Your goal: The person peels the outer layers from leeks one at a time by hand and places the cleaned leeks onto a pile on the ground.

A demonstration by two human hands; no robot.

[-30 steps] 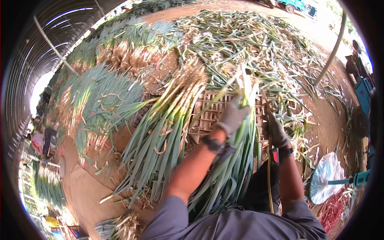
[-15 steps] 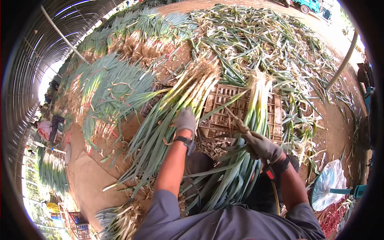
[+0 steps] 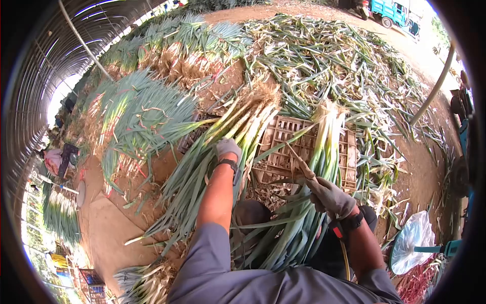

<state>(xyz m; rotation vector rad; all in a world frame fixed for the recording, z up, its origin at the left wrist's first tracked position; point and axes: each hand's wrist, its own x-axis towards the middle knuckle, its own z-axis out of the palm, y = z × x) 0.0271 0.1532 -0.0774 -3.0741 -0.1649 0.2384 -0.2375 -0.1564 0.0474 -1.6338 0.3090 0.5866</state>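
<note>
My left hand [image 3: 227, 148], in a grey glove, is closed on green onions in a large loose pile [image 3: 248, 119], roots pointing away from me. My right hand [image 3: 331, 196], also gloved, grips an air blow gun [image 3: 304, 166] with a thin pointed nozzle aimed up and left. A yellow hose [image 3: 346, 261] and a red fitting show below that wrist. Under the nozzle, a smaller bunch of green onions [image 3: 326, 142] lies across a tan plastic crate [image 3: 283, 134], its leaves running down over my lap. My left fingertips are partly hidden among the stalks.
Stripped leaves [image 3: 324, 55] cover the ground ahead and right. Tied green onion bundles [image 3: 147, 109] lie to the left. A clear plastic bag [image 3: 415, 240] on a teal handle is at right. A metal pole [image 3: 435, 86] and a teal cart [image 3: 390, 11] stand farther off.
My left hand has shifted slightly up and left over the pile. My right hand with the blow gun sits slightly lower in view. The camera view has tilted a little.
</note>
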